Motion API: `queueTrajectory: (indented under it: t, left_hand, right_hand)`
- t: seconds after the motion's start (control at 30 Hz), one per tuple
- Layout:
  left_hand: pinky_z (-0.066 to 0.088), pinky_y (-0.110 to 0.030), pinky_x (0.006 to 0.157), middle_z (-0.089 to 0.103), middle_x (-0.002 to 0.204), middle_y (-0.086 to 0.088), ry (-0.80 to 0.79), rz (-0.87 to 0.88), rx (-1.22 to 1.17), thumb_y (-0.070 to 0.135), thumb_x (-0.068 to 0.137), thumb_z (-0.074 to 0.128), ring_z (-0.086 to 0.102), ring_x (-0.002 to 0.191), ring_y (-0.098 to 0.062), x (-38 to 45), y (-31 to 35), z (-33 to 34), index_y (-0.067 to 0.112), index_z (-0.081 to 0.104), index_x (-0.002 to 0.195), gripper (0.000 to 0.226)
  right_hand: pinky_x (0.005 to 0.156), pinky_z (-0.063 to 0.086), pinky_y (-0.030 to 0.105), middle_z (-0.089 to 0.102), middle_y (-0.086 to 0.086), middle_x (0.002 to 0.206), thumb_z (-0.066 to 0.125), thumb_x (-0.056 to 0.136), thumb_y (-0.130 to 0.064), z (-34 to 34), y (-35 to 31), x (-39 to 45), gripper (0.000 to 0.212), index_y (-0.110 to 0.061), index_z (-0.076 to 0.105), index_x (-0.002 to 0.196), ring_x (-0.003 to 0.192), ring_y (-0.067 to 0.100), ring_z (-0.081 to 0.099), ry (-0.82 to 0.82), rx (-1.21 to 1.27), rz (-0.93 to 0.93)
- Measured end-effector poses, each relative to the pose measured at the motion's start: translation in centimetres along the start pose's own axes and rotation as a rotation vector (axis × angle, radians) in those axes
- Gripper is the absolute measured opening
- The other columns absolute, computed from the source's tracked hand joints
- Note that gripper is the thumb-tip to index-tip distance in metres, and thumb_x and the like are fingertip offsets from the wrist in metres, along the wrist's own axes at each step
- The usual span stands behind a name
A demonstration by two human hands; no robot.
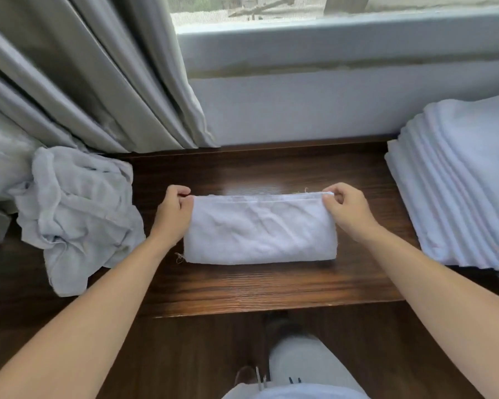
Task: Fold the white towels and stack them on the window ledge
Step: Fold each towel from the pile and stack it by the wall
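The left hand (172,213) pinches the far left corner of a folded white towel (260,230), fingers curled over the edge. The right hand (347,210) pinches the far right corner the same way. The towel lies flat between them on the dark wooden ledge (271,286). A crumpled pile of towels (75,214) sits left, a folded stack (461,191) right, curtains (84,67) behind.

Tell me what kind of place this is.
Probably a bedroom or hotel room, at a window: grey curtain, dark wooden ledge under the window, and a stack of folded towels.
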State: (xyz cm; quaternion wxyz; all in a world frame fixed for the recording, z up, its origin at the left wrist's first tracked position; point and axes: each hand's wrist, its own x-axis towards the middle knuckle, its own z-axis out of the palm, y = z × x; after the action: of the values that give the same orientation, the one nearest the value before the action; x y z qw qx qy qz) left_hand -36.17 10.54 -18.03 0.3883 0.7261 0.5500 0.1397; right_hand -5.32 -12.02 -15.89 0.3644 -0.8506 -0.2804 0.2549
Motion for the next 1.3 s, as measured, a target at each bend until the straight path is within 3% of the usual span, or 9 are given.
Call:
queueTrajectory:
  t: [0.23, 0.37, 0.47, 0.6, 0.7, 0.8, 0.87, 1.07, 1.3]
  left_hand:
    - [0.046, -0.026, 0.069, 0.063, 0.09, 0.005, -0.001, -0.052, 0.015, 0.026, 0.105, 0.054, 0.062, 0.085, -0.013, 3.8, -0.9, 3.5, 0.017, 0.055, 0.13, 0.026]
    - [0.046, -0.03, 0.08, 0.066, 0.101, -0.001, 0.024, -0.08, 0.014, 0.028, 0.104, 0.058, 0.064, 0.098, -0.021, 4.1, -1.1, 4.1, 0.013, 0.057, 0.129, 0.03]
    - [0.045, -0.033, 0.084, 0.061, 0.116, -0.008, 0.112, -0.051, 0.107, 0.028, 0.101, 0.061, 0.059, 0.108, -0.024, 3.2, -0.4, 4.2, 0.012, 0.057, 0.13, 0.033]
    - [0.045, -0.051, 0.101, 0.059, 0.129, -0.019, 0.135, 0.37, 0.355, 0.009, 0.093, 0.067, 0.055, 0.122, -0.041, -0.1, 2.0, 6.4, 0.004, 0.064, 0.123, 0.031]
    - [0.039, -0.055, 0.114, 0.051, 0.147, -0.029, -0.038, 0.625, 0.413, 0.009, 0.094, 0.068, 0.045, 0.141, -0.047, -3.0, 3.2, 10.4, -0.005, 0.06, 0.133, 0.042]
    - [0.005, -0.051, 0.129, 0.01, 0.171, -0.021, -0.263, 0.46, 0.534, 0.03, 0.107, 0.046, 0.002, 0.16, -0.036, -4.1, 2.9, 13.5, 0.0, 0.019, 0.161, 0.068]
    - [-0.01, -0.049, 0.128, -0.004, 0.173, -0.014, -0.264, 0.378, 0.679, 0.041, 0.108, 0.027, -0.012, 0.159, -0.032, -3.4, 1.8, 14.2, 0.007, 0.002, 0.165, 0.071]
    - [-0.004, -0.051, 0.128, 0.002, 0.174, -0.008, -0.177, 0.378, 0.783, 0.071, 0.096, 0.026, -0.007, 0.16, -0.03, -1.4, -1.1, 12.5, 0.023, 0.01, 0.166, 0.087]
    - [-0.005, -0.049, 0.129, -0.01, 0.173, -0.006, -0.195, 0.293, 0.796, 0.072, 0.099, 0.016, -0.017, 0.159, -0.021, 0.8, -3.1, 8.3, 0.014, -0.005, 0.165, 0.091]
  right_hand:
    - [0.062, 0.043, 0.027, 0.064, -0.002, 0.081, 0.058, 0.101, -0.027, 3.0, 2.7, 4.1, 0.013, -0.019, 0.068, 0.105, 0.077, 0.015, 0.061, -0.013, -0.041, 0.144]
    - [0.068, 0.047, 0.027, 0.067, -0.001, 0.082, 0.06, 0.099, -0.028, 3.6, 3.7, 4.2, 0.017, -0.019, 0.066, 0.113, 0.081, 0.013, 0.063, 0.013, -0.045, 0.144]
    - [0.083, 0.054, 0.033, 0.066, -0.005, 0.091, 0.062, 0.098, -0.023, 3.7, 3.5, 3.6, 0.022, -0.019, 0.062, 0.119, 0.085, 0.009, 0.062, 0.058, -0.077, 0.113]
    - [0.091, 0.051, 0.05, 0.064, 0.014, 0.115, 0.064, 0.091, -0.006, 5.6, 1.6, 1.7, 0.032, -0.005, 0.064, 0.122, 0.107, 0.036, 0.059, 0.164, -0.385, -0.383]
    - [0.1, 0.049, 0.058, 0.06, 0.031, 0.128, 0.062, 0.089, -0.007, 10.6, -0.8, -1.0, 0.037, 0.007, 0.065, 0.123, 0.119, 0.052, 0.057, -0.012, -0.418, -0.616]
    - [0.123, 0.024, 0.06, 0.035, 0.029, 0.161, 0.036, 0.097, -0.026, 14.1, -0.8, -2.3, 0.061, 0.002, 0.046, 0.15, 0.152, 0.047, 0.028, -0.202, -0.508, -0.507]
    - [0.128, 0.005, 0.057, 0.013, 0.02, 0.171, 0.03, 0.101, -0.036, 14.4, 0.8, -2.0, 0.067, -0.012, 0.027, 0.163, 0.16, 0.038, 0.003, -0.224, -0.641, -0.416]
    - [0.128, 0.003, 0.056, 0.001, 0.009, 0.174, 0.027, 0.099, -0.061, 12.2, 5.2, -0.2, 0.076, -0.031, 0.009, 0.167, 0.161, 0.03, -0.007, -0.182, -0.85, -0.407]
    - [0.129, -0.002, 0.052, -0.015, 0.007, 0.173, 0.011, 0.103, -0.06, 6.8, 7.3, 1.5, 0.072, -0.03, -0.014, 0.164, 0.158, 0.022, -0.022, -0.214, -0.891, -0.335]
